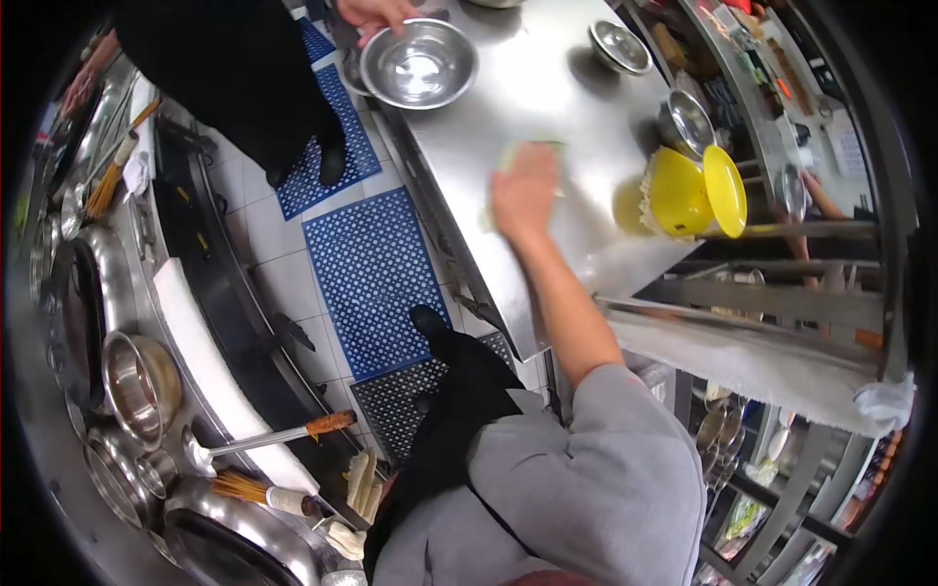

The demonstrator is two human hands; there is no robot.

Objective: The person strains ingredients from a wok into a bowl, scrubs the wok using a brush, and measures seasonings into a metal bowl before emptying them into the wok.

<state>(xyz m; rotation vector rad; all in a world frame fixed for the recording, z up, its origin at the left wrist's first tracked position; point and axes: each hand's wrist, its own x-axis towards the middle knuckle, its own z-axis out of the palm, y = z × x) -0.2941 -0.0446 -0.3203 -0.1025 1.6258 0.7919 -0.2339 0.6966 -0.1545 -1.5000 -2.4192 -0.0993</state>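
Observation:
My right hand (pixel 526 193) presses palm-down on a pale green and white cloth (pixel 559 156) on the steel table (pixel 489 137). Most of the cloth is hidden beneath the hand, and its edges show around the fingers. My left hand is out of sight. To the right of the cloth stands a yellow tub (pixel 678 192), a yellow lid or dish (pixel 725 192) leaning beside it. At the table's far left edge another person's hand (pixel 376 15) touches the rim of a steel bowl (pixel 418 64).
Smaller steel bowls (pixel 622 47) sit along the table's right side. Blue perforated mats (pixel 371 273) cover the tiled floor. On the left, a cooking line holds a large bowl (pixel 140 386), a wooden-handled ladle (pixel 264 438) and a bamboo brush (pixel 256 491). A shelf rail (pixel 743 332) runs right.

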